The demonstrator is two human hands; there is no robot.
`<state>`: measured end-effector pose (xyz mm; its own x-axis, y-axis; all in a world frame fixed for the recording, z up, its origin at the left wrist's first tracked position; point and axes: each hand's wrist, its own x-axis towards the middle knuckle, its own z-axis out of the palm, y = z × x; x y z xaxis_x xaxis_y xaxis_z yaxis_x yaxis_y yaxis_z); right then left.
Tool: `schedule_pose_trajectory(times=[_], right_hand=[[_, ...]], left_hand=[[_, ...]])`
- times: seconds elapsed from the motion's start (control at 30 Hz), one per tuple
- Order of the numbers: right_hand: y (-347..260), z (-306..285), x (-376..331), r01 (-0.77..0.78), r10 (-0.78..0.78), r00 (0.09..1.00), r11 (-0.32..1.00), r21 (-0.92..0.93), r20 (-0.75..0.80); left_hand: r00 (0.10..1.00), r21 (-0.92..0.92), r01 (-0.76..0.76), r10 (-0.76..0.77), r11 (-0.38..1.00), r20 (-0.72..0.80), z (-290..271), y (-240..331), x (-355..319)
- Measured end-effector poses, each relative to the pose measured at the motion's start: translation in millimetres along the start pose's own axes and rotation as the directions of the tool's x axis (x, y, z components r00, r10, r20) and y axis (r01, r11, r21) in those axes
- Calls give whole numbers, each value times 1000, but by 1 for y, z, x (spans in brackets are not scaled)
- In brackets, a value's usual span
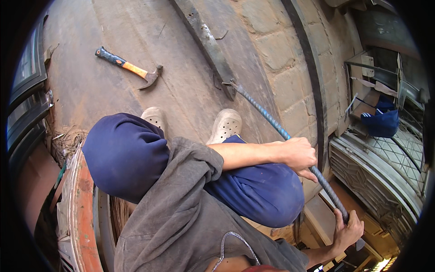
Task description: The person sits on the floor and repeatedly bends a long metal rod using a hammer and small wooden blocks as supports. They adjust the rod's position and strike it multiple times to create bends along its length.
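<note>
Dusty brown floor, brick wall beside it, both hands on a steel bar.
Bar [290, 138] runs from 11 o'clock, tip under a metal strip [206, 41], down to 5 o'clock. Left hand [299, 156] fingers wrap mid-bar; right hand [346, 231] fingers grip its lower end. Hammer [129, 68] lies at 10 o'clock.

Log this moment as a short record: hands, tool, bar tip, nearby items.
left hand: gripping the ribbed steel bar at mid-length
right hand: gripping the bar's lower end
bar tip: against the wooden plank on the concrete surface
nearby: claw hammer, lying untouched
feet: pale perforated shoes
</note>
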<state>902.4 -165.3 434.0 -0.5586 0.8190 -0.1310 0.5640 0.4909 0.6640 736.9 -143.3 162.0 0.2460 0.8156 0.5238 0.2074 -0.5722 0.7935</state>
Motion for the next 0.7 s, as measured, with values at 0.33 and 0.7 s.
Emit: schedule_pose_trajectory(times=[0.33,0.7], right_hand=[[0,-14,20,48,-47,999,998,40,-18],[-21,80,49,-170,-35,935,828,535,352]], left_hand=[[997,-25,76,-75,997,30,-26,11,-7],[943,180,243,-276,953,185,-62,-18,-28]])
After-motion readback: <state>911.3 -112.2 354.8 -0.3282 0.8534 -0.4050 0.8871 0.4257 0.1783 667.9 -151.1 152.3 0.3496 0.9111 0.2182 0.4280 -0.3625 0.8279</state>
